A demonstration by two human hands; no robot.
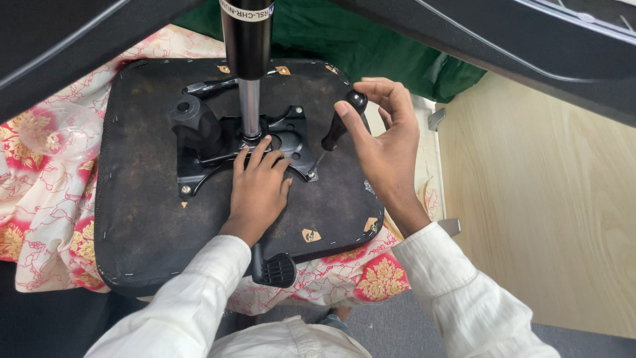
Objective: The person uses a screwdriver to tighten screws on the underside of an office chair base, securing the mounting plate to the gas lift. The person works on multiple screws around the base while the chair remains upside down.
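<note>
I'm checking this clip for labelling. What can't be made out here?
- Head view: the left hand covers part of the black metal mounting plate.
- The chrome-and-black gas cylinder is cut off by the top edge.
- The right hand hides part of the black lever knob.
- The black paddle handle is partly behind the left sleeve.

Likely an office: desk panel [530, 199], grey carpet [424, 325].
</note>
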